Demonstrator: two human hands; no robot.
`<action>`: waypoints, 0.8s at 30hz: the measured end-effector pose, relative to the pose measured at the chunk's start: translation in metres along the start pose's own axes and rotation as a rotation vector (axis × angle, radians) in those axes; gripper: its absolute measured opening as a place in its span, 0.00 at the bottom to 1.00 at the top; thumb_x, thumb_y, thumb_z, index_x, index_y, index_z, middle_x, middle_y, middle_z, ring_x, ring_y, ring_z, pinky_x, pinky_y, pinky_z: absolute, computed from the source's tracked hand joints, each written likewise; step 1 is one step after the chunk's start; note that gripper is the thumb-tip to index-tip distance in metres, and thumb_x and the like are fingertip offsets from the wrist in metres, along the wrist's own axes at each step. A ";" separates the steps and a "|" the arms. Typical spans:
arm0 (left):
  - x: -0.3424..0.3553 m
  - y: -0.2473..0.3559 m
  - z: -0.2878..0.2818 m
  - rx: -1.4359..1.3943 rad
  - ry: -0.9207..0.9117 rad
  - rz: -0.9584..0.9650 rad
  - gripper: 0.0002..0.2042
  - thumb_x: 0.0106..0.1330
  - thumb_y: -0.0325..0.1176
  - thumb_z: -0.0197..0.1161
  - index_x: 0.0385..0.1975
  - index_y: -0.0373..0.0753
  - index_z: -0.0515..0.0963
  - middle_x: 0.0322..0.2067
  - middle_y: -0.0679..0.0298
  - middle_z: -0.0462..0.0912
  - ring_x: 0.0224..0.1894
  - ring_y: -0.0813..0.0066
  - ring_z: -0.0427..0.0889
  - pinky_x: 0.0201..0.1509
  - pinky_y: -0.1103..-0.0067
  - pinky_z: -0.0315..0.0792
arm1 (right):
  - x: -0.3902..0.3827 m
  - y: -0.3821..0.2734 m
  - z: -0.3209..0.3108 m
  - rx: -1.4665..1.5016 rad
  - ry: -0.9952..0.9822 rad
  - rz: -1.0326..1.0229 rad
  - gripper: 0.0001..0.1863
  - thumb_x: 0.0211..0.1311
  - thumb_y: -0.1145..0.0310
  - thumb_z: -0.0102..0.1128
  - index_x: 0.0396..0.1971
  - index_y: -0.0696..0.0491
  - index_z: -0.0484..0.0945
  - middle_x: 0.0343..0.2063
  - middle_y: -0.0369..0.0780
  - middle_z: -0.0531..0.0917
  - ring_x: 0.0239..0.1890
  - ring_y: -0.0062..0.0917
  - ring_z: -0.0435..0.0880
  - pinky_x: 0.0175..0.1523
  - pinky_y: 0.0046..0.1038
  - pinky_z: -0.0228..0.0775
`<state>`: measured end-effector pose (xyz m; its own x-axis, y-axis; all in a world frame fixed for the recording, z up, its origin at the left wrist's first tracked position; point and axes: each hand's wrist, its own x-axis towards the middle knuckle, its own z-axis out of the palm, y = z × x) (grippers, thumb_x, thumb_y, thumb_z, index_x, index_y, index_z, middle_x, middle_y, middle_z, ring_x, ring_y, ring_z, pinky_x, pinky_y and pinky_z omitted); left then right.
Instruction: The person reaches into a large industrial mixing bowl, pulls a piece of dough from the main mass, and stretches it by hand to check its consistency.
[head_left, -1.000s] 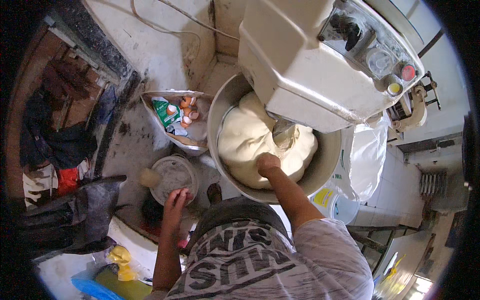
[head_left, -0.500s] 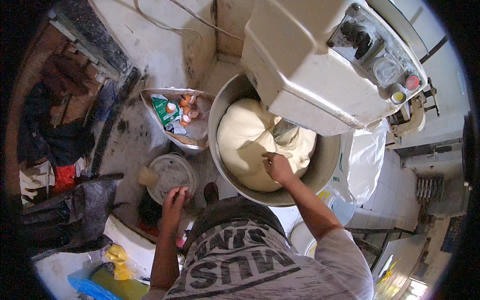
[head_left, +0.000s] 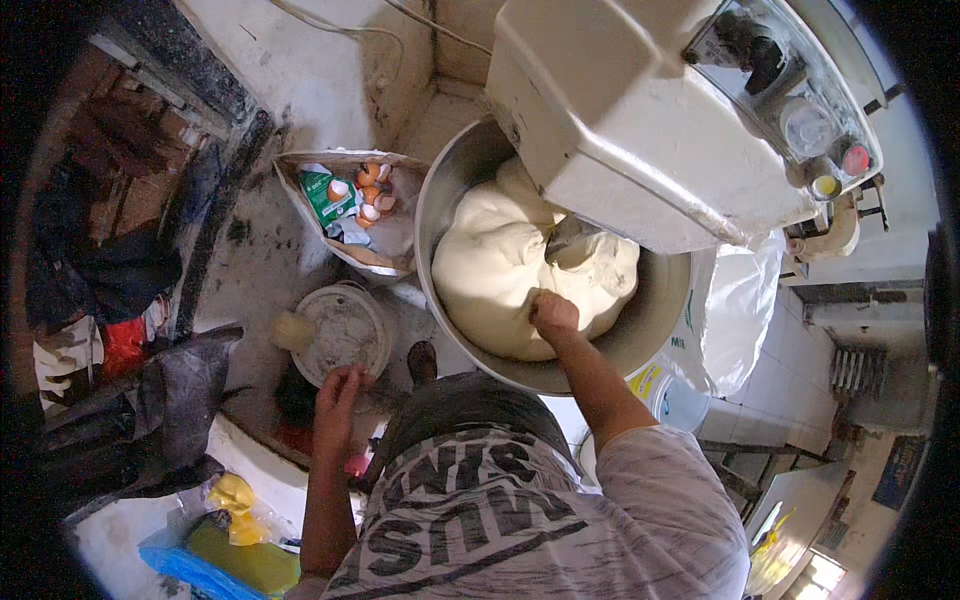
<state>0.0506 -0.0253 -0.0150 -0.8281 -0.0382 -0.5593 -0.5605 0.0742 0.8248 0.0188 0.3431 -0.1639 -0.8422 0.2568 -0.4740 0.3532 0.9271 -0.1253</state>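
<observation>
A large mass of pale, smooth dough [head_left: 490, 285] fills much of a deep metal mixing bowl [head_left: 655, 310], folded in around the dark mixing tool [head_left: 570, 238] under the machine's head. My right hand [head_left: 556, 315] is over the near part of the dough, fingers closed and pressed to its surface, seemingly pinching it; the fingertips are partly hidden. Out to the left, my left hand [head_left: 341, 392] hangs with its fingers loosely stretched and nothing in them. It is nearest to a round floury bucket [head_left: 345, 335] that stands lower down.
The cream mixer head [head_left: 640, 130], with knob and buttons, overhangs the bowl's far right. Left of the bowl stands an open paper sack [head_left: 400, 240] holding eggshells [head_left: 370, 195] and wrappers. A silvery bag [head_left: 740, 320] is at right. Yellow and blue plastic bags [head_left: 225, 560] lie lower left.
My right hand has moved slightly up in the picture and its fingers have closed against the dough. The dough has turned and changed shape around the tool. My left hand has shifted only slightly.
</observation>
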 end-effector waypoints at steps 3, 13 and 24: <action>0.002 0.005 0.007 0.002 -0.022 -0.001 0.12 0.66 0.37 0.52 0.38 0.35 0.74 0.33 0.64 0.79 0.39 0.77 0.74 0.48 0.80 0.65 | 0.000 0.037 -0.005 -0.040 0.034 -0.139 0.10 0.50 0.63 0.54 0.27 0.52 0.80 0.36 0.45 0.80 0.40 0.36 0.80 0.45 0.35 0.71; 0.005 0.031 0.022 0.060 -0.119 0.032 0.11 0.66 0.36 0.51 0.38 0.34 0.73 0.32 0.63 0.78 0.40 0.74 0.76 0.49 0.78 0.66 | -0.038 0.043 -0.030 -0.032 0.124 -0.166 0.16 0.56 0.58 0.49 0.30 0.54 0.79 0.28 0.47 0.80 0.32 0.39 0.80 0.40 0.36 0.72; 0.007 0.022 0.021 -0.001 -0.156 0.110 0.10 0.66 0.35 0.51 0.37 0.34 0.74 0.32 0.62 0.78 0.38 0.74 0.76 0.48 0.78 0.68 | -0.034 0.035 -0.039 -0.171 0.158 -0.246 0.10 0.50 0.68 0.48 0.26 0.55 0.78 0.24 0.47 0.80 0.30 0.37 0.81 0.40 0.36 0.72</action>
<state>0.0331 -0.0033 -0.0023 -0.8729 0.1246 -0.4717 -0.4668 0.0680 0.8817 0.0434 0.3772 -0.1185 -0.9512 0.0466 -0.3051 0.0694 0.9955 -0.0643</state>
